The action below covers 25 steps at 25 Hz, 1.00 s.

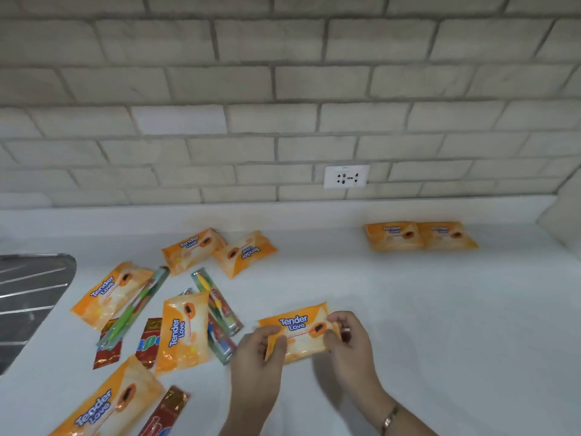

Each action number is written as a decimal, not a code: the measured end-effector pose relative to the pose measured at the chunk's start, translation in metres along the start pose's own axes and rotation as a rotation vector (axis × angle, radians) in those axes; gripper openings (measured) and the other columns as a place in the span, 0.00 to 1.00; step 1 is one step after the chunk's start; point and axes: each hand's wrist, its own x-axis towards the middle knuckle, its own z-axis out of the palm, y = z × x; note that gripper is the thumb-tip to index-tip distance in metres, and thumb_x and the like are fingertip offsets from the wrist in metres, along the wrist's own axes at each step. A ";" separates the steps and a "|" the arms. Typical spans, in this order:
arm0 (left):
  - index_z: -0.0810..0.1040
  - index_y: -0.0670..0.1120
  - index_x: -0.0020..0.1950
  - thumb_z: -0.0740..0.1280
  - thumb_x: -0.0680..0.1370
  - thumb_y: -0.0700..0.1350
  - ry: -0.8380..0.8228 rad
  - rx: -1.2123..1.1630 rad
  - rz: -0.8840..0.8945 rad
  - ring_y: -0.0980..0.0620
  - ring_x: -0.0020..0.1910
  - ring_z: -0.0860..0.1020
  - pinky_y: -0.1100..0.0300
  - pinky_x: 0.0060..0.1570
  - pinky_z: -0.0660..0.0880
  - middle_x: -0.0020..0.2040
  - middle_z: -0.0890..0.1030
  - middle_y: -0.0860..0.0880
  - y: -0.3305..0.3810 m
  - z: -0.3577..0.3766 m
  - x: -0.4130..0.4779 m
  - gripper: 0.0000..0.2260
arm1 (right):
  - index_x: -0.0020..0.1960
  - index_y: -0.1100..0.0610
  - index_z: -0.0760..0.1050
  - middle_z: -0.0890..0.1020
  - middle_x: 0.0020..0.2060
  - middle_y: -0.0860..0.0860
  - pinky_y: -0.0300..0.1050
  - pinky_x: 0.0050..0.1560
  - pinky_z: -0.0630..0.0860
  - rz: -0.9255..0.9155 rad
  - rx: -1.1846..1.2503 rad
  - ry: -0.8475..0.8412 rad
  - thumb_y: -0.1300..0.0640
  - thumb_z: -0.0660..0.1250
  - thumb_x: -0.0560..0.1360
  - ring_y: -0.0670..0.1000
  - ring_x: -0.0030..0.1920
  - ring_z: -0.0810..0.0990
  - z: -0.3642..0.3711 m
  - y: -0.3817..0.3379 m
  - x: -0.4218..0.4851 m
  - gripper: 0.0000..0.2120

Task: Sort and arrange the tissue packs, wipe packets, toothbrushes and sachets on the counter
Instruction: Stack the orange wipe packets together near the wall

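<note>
Both hands hold one orange "Tender Love" wipe packet [300, 332] just above the white counter [440, 309]. My left hand [257, 357] pinches its left end and my right hand [349, 338] its right end. Two matching orange packets [394, 236] [446, 236] lie side by side at the back right. Several more orange packets are scattered at the left, for example one standing on end [184, 335]. Packaged toothbrushes, one green [138, 303] and one with a yellow handle [213, 297], lie among them. Red sachets [108, 347] [151, 341] [163, 410] are partly covered.
A steel sink drainboard [28, 297] fills the left edge. A white wall socket [345, 176] sits on the brick backsplash behind the counter. The wall turns a corner at the far right [562, 221]. Bare counter stretches between my hands and the two packets at the back right.
</note>
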 end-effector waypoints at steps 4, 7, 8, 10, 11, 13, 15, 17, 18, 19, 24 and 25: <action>0.84 0.56 0.51 0.72 0.78 0.46 -0.153 0.072 0.034 0.67 0.45 0.77 0.74 0.42 0.70 0.48 0.81 0.54 0.023 0.063 0.011 0.05 | 0.48 0.47 0.79 0.83 0.48 0.54 0.50 0.48 0.78 -0.041 -0.031 0.145 0.71 0.65 0.75 0.55 0.46 0.81 -0.053 0.008 0.023 0.18; 0.85 0.54 0.53 0.72 0.78 0.46 -0.213 0.104 0.120 0.68 0.48 0.77 0.75 0.43 0.70 0.50 0.81 0.55 0.044 0.106 0.019 0.05 | 0.49 0.47 0.78 0.83 0.50 0.51 0.54 0.51 0.79 -0.066 -0.074 0.233 0.69 0.65 0.77 0.53 0.48 0.82 -0.092 0.009 0.038 0.16; 0.85 0.53 0.54 0.71 0.78 0.46 -0.232 0.108 0.122 0.66 0.49 0.77 0.75 0.44 0.70 0.51 0.80 0.55 0.046 0.118 0.021 0.06 | 0.49 0.47 0.78 0.82 0.50 0.50 0.53 0.51 0.78 -0.074 -0.105 0.240 0.67 0.65 0.78 0.52 0.49 0.81 -0.102 0.011 0.042 0.15; 0.83 0.52 0.57 0.71 0.78 0.46 -0.312 0.188 0.132 0.61 0.52 0.78 0.72 0.49 0.69 0.54 0.77 0.55 0.044 0.140 0.019 0.09 | 0.52 0.46 0.76 0.81 0.51 0.49 0.50 0.52 0.75 -0.121 -0.283 0.233 0.62 0.66 0.79 0.53 0.52 0.79 -0.126 0.018 0.047 0.11; 0.81 0.51 0.61 0.70 0.78 0.47 -0.386 0.259 0.134 0.59 0.54 0.76 0.70 0.53 0.68 0.56 0.74 0.55 0.041 0.149 0.015 0.11 | 0.54 0.46 0.76 0.79 0.53 0.49 0.50 0.54 0.74 -0.148 -0.457 0.222 0.59 0.65 0.80 0.55 0.55 0.76 -0.138 0.023 0.048 0.08; 0.77 0.51 0.66 0.69 0.79 0.48 -0.505 0.344 0.144 0.57 0.60 0.74 0.68 0.59 0.69 0.59 0.70 0.54 0.030 0.161 0.007 0.16 | 0.59 0.47 0.76 0.76 0.56 0.49 0.53 0.54 0.75 -0.187 -0.776 0.188 0.54 0.64 0.79 0.56 0.58 0.72 -0.155 0.031 0.048 0.10; 0.76 0.49 0.66 0.69 0.78 0.48 -0.556 0.360 0.169 0.57 0.63 0.74 0.66 0.62 0.72 0.61 0.69 0.53 0.023 0.173 -0.001 0.17 | 0.60 0.46 0.77 0.75 0.57 0.49 0.53 0.51 0.77 -0.218 -0.879 0.138 0.51 0.61 0.77 0.55 0.59 0.73 -0.170 0.036 0.048 0.14; 0.77 0.47 0.66 0.69 0.78 0.48 -0.570 0.385 0.200 0.57 0.62 0.75 0.66 0.63 0.72 0.61 0.71 0.53 0.021 0.182 -0.004 0.17 | 0.61 0.44 0.76 0.76 0.58 0.45 0.51 0.50 0.74 -0.237 -0.953 0.048 0.49 0.58 0.76 0.53 0.61 0.75 -0.176 0.036 0.047 0.16; 0.77 0.47 0.67 0.68 0.79 0.48 -0.580 0.406 0.209 0.58 0.61 0.75 0.69 0.61 0.71 0.62 0.71 0.53 0.024 0.187 -0.004 0.17 | 0.62 0.43 0.75 0.75 0.60 0.42 0.50 0.51 0.71 -0.243 -1.012 0.003 0.48 0.57 0.77 0.51 0.62 0.74 -0.179 0.036 0.047 0.16; 0.77 0.48 0.68 0.67 0.79 0.48 -0.580 0.427 0.227 0.60 0.60 0.74 0.72 0.60 0.68 0.63 0.71 0.54 0.028 0.192 -0.003 0.18 | 0.63 0.42 0.73 0.74 0.61 0.41 0.49 0.52 0.69 -0.232 -1.051 -0.031 0.47 0.57 0.77 0.49 0.63 0.73 -0.183 0.036 0.048 0.16; 0.69 0.58 0.76 0.61 0.80 0.56 -0.579 0.720 0.391 0.52 0.75 0.66 0.55 0.70 0.67 0.78 0.64 0.54 0.034 0.216 -0.002 0.24 | 0.74 0.41 0.65 0.66 0.75 0.40 0.56 0.70 0.66 -0.112 -1.060 -0.043 0.45 0.54 0.79 0.46 0.75 0.65 -0.202 0.041 0.061 0.23; 0.69 0.60 0.76 0.60 0.79 0.58 -0.545 0.826 0.441 0.49 0.76 0.63 0.50 0.68 0.69 0.79 0.63 0.53 0.034 0.221 -0.003 0.24 | 0.76 0.40 0.63 0.63 0.78 0.40 0.59 0.74 0.63 -0.082 -1.058 -0.050 0.44 0.53 0.80 0.46 0.78 0.61 -0.206 0.042 0.064 0.24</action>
